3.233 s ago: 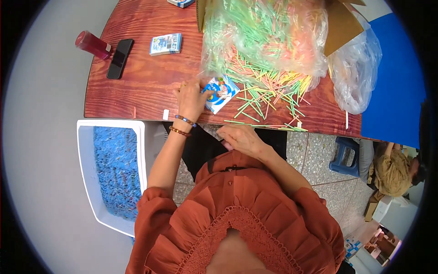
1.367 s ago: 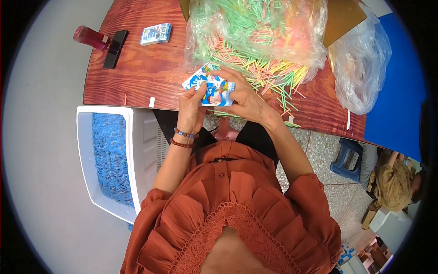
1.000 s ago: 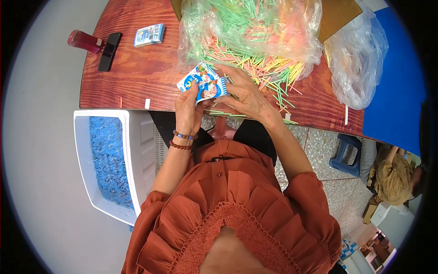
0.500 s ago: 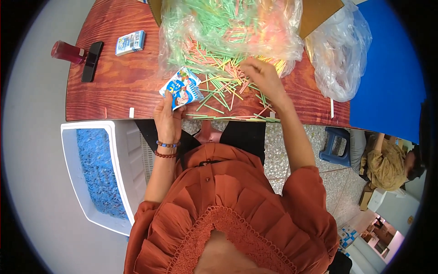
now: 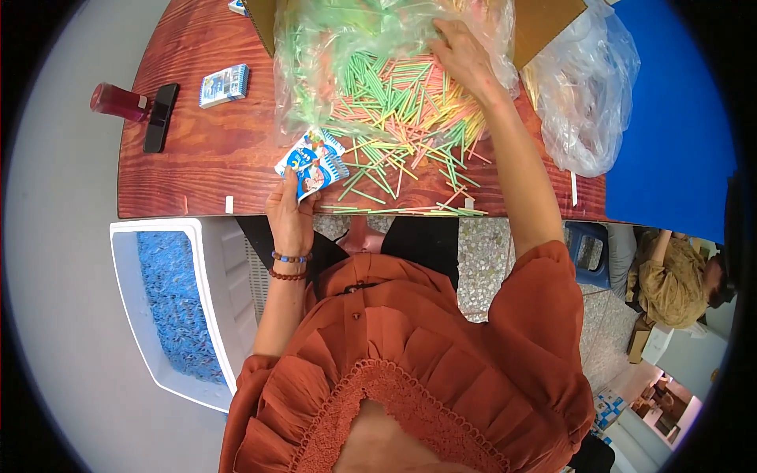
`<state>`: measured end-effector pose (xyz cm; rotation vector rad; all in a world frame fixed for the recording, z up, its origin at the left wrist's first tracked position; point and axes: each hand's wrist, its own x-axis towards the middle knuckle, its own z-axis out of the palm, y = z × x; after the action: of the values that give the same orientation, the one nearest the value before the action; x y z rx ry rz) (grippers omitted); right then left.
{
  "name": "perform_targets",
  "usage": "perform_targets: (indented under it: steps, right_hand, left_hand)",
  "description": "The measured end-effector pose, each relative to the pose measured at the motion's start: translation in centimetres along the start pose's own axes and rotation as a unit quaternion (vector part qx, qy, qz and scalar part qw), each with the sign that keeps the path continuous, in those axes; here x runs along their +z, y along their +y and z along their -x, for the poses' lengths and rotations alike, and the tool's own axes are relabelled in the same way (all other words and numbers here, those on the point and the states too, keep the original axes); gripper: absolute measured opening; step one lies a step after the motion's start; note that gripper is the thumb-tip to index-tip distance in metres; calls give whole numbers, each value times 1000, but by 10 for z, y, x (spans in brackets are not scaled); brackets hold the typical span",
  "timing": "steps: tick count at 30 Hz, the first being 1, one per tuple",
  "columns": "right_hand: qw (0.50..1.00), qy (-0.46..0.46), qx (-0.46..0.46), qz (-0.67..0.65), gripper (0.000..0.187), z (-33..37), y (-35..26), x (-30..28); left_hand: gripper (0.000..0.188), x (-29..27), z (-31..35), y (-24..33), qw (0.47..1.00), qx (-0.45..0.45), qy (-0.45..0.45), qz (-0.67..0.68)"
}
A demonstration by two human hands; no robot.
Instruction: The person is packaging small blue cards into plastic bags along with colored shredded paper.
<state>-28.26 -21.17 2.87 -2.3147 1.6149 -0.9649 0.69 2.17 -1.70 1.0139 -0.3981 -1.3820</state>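
In my left hand (image 5: pixel 290 213) are small blue and white printed packets (image 5: pixel 314 167), pinched between thumb and fingers above the table's near edge. My right hand (image 5: pixel 465 57) reaches to the far side, its fingers closed on the film of a clear plastic bag (image 5: pixel 315 87). Below that hand, thin pink, green and yellow sticks (image 5: pixel 398 94) spill out of the bag's mouth in a loose heap. Several more sticks lie scattered toward the table's near edge. The bag film partly hides my right fingertips.
On the red wood-grain table (image 5: pixel 189 165) lie a blue and white pack (image 5: pixel 224 85), a black phone-like object (image 5: pixel 161 118) and a red bottle (image 5: pixel 118 101). Cardboard flaps (image 5: pixel 548 27) and a crumpled clear bag (image 5: pixel 587 94) are at right. A white bin (image 5: pixel 197 276) holds blue pieces. Another person (image 5: pixel 670 276) sits lower right.
My right hand has moved away from me, and the bag film has drawn back with it, uncovering more sticks. My left hand still holds the packets in nearly the same place.
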Motion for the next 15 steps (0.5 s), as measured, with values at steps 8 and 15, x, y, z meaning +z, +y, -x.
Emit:
perform_targets:
  steps: [8,15]
  right_hand:
    - [997,41,-28,54,29,14,-23,-13]
    - [988,-47,-27,-142,25,55,-83,0]
  left_hand:
    - [24,6,0,-2,999,14,32,16]
    - [27,11,6,1,1000,6,17,9]
